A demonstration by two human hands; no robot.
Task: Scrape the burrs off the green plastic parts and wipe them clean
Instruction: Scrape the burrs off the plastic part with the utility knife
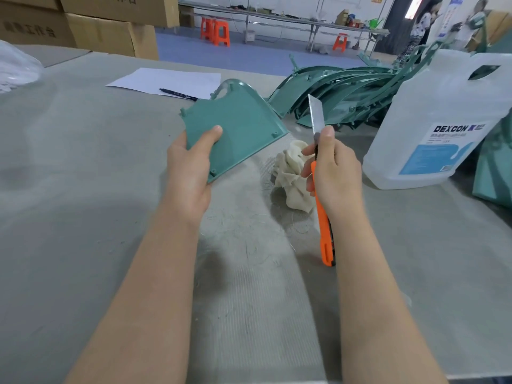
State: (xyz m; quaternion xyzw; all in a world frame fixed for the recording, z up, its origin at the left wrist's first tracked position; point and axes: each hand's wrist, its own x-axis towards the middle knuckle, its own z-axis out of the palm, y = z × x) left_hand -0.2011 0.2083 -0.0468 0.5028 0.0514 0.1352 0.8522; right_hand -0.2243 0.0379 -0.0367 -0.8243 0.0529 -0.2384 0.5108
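My left hand (191,164) grips a curved green plastic part (241,126) by its near left corner, thumb on top, holding it above the table. My right hand (332,170) grips an orange utility knife (323,217) upright, its long steel blade (315,115) extended and pointing up, a little to the right of the part and not touching it. A crumpled cream cloth (291,176) lies on the table between my hands. A pile of several more green parts (346,92) lies at the back right.
A large translucent jug (443,126) labelled DEXCON stands at the right, another green part (493,173) beside it. A white sheet (169,80) with a black pen (178,94) lies further back. Cardboard boxes (110,26) stand at the far left. Fine shavings litter the grey table (83,189).
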